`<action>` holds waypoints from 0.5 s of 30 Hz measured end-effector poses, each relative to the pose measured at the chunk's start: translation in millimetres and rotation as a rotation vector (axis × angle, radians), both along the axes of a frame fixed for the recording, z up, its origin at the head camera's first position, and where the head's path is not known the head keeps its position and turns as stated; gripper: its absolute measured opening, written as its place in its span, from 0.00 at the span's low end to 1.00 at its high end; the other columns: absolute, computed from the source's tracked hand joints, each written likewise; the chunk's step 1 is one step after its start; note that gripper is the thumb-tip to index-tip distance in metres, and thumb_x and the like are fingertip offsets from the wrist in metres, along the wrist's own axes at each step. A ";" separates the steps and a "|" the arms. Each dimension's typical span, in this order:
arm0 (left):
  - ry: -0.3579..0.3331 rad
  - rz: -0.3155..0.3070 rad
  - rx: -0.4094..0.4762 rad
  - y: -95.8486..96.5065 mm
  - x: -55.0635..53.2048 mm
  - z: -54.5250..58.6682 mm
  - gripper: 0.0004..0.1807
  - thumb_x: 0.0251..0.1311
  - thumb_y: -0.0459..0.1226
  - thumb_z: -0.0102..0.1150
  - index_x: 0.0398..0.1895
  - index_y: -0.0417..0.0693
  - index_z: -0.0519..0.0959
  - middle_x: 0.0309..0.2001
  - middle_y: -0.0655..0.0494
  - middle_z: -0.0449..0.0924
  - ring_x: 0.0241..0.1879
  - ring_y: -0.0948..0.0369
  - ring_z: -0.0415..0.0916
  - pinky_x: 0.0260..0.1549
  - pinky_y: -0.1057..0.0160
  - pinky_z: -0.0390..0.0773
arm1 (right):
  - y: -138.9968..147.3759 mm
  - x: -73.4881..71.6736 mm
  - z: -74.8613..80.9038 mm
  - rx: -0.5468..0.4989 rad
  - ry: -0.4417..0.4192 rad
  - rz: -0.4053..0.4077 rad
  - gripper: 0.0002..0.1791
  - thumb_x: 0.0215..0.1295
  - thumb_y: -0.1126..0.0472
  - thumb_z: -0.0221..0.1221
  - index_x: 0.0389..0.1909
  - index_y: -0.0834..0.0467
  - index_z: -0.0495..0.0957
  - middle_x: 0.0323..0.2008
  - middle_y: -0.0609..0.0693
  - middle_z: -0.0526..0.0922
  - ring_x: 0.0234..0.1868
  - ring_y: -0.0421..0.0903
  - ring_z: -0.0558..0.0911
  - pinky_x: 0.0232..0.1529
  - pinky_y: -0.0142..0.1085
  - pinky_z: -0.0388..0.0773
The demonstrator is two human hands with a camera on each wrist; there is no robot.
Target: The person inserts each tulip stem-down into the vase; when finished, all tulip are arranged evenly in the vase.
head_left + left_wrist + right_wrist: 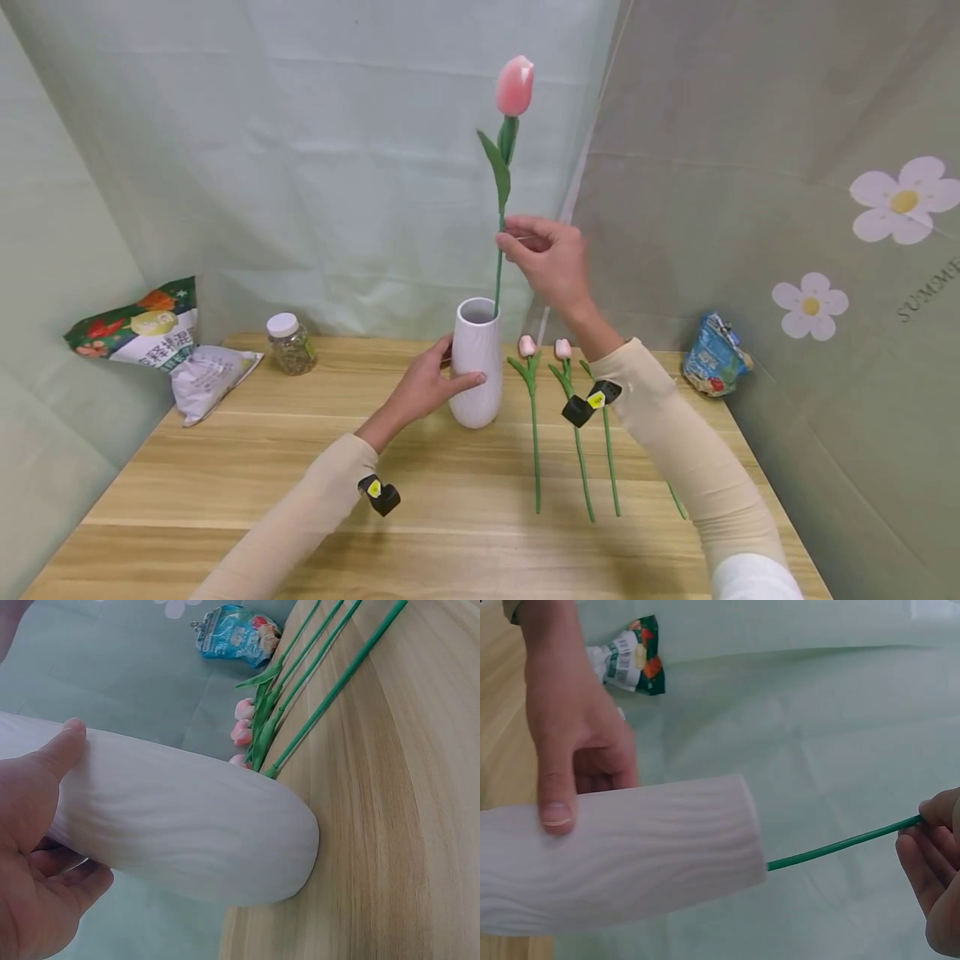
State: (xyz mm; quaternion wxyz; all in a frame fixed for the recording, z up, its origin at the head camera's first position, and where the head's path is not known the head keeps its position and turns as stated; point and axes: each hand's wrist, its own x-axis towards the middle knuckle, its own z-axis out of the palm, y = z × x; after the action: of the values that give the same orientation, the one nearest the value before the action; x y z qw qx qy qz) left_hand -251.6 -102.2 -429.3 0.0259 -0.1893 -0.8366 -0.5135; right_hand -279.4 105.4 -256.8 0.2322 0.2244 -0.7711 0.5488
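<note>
In the head view a white ribbed vase (477,379) stands upright on the wooden table. My left hand (425,385) grips it from the left side, with the thumb (64,750) across its front and the fingers round behind. A pink tulip with green leaves (515,87) rises above the vase, held by its stem between thumb and fingertips of my right hand (553,260). The lower stem (832,846) passes in over the vase's rim, and its end is hidden inside.
Several more tulips (533,417) lie to the right of the vase, partly under my right arm. A lidded jar (291,346) and a printed bag (161,337) are at the back left. A blue packet (712,354) stands at the back right, against the cloth backdrop (337,167).
</note>
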 end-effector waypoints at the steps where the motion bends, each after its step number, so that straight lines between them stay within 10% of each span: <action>1: 0.000 0.000 -0.002 0.1 -0.2 -0.1 0.44 0.59 0.47 0.75 0.74 0.41 0.65 0.64 0.43 0.76 0.64 0.48 0.75 0.66 0.48 0.75 | -0.6 0.1 -3.1 0.014 -0.002 0.004 0.15 0.65 0.59 0.70 0.50 0.61 0.87 0.44 0.56 0.90 0.37 0.45 0.89 0.40 0.34 0.87; 15: -0.009 0.001 -0.014 -0.4 -1.6 0.9 0.45 0.59 0.49 0.74 0.75 0.41 0.64 0.65 0.44 0.75 0.65 0.48 0.74 0.66 0.47 0.75 | 1.0 -1.3 -45.9 0.130 -0.031 0.025 0.14 0.66 0.59 0.69 0.49 0.61 0.88 0.42 0.55 0.90 0.42 0.48 0.88 0.48 0.42 0.87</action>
State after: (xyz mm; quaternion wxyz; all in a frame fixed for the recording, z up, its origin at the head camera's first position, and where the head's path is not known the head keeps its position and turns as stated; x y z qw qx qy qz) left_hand -253.2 -102.6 -428.4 0.0211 -0.1867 -0.8402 -0.5086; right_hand -280.7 106.4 -302.7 0.1983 0.2397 -0.8057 0.5040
